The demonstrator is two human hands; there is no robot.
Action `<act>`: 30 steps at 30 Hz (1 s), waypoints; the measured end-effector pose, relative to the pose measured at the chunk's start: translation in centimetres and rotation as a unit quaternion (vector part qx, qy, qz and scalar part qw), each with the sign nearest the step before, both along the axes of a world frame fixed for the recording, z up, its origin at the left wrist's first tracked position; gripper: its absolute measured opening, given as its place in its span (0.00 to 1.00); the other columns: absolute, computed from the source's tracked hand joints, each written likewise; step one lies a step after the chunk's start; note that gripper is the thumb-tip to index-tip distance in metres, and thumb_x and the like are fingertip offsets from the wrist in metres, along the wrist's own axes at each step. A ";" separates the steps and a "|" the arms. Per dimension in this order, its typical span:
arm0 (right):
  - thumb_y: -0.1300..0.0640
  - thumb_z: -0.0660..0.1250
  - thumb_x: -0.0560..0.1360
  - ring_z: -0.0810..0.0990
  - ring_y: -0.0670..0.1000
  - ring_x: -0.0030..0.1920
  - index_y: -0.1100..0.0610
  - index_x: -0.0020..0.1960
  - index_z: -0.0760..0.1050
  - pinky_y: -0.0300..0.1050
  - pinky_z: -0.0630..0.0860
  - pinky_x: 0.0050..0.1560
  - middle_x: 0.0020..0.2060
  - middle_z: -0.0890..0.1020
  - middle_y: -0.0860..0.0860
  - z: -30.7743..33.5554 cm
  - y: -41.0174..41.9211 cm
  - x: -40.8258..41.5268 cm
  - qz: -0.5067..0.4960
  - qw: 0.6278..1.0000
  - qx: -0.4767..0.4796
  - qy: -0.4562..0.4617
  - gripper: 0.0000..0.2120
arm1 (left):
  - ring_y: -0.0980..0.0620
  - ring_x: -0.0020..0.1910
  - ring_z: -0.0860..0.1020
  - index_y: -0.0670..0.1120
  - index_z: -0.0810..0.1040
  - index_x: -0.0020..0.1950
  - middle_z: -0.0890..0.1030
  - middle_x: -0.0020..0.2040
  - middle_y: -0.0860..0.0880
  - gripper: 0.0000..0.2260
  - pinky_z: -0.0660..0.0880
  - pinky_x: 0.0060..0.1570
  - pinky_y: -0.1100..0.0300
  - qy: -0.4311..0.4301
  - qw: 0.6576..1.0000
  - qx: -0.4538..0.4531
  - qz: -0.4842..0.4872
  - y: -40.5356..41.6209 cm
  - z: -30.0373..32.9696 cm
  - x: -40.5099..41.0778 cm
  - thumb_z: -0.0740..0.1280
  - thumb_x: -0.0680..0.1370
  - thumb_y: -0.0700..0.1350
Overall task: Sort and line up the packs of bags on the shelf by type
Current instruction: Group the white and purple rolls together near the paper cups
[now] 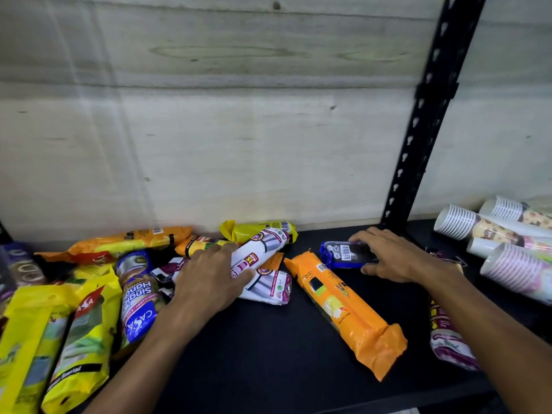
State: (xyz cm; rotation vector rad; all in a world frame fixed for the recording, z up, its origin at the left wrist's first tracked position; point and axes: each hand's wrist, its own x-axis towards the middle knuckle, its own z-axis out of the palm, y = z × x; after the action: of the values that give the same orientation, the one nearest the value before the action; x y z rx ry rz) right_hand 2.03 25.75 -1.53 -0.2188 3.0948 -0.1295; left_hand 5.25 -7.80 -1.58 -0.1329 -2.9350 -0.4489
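Note:
Several packs of bags lie jumbled on the black shelf (pixel 263 348). My left hand (pixel 209 276) is shut on a white-and-purple pack (pixel 263 249) atop the pile, over a second white pack (pixel 268 289). My right hand (pixel 391 258) grips a small blue pack (pixel 340 254) near the back. An orange pack (pixel 343 309) lies diagonally between my hands. Yellow packs (pixel 74 339) and a blue pack (pixel 137 297) are heaped at the left. More orange and yellow packs (pixel 134 240) lie along the back wall. A purple-and-white pack (pixel 445 339) shows under my right forearm.
Sleeves of paper cups (pixel 507 243) are stacked at the far right of the shelf. A black perforated upright (pixel 424 121) rises behind my right hand. A pale wooden board (pixel 209 130) forms the back wall. Dark purple packs (pixel 18 264) sit at the left edge.

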 end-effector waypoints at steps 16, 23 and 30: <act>0.47 0.68 0.76 0.78 0.46 0.59 0.44 0.70 0.66 0.48 0.76 0.61 0.63 0.77 0.45 1.1 1.9 -3.0 0.022 0.988 -0.140 -0.061 0.24 | 0.45 0.59 0.77 0.54 0.71 0.69 0.79 0.62 0.47 0.28 0.76 0.56 0.53 -0.044 0.972 -0.028 -0.228 13.3 2.1 -7.6 0.74 0.70 0.54; 0.42 0.68 0.75 0.79 0.41 0.56 0.43 0.66 0.73 0.45 0.78 0.59 0.59 0.80 0.42 0.8 4.2 -4.5 0.006 0.977 -0.209 -0.038 0.20 | 0.46 0.58 0.75 0.50 0.74 0.66 0.78 0.63 0.45 0.19 0.72 0.53 0.57 -0.083 0.964 0.059 -0.245 14.2 2.1 -11.3 0.69 0.76 0.50; 0.37 0.69 0.72 0.78 0.48 0.56 0.48 0.66 0.74 0.45 0.76 0.60 0.61 0.76 0.51 0.1 6.9 -6.2 -0.086 0.974 -0.206 0.025 0.27 | 0.45 0.64 0.74 0.44 0.72 0.69 0.74 0.68 0.43 0.20 0.71 0.58 0.56 -0.157 0.968 0.068 -0.185 14.9 1.9 -13.8 0.63 0.80 0.53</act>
State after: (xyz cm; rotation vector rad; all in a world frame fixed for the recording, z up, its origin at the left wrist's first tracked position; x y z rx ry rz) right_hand -4.20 32.63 -1.45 0.0387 3.0941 -0.7857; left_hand -8.55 7.08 0.32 -0.6574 -3.1737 -0.7891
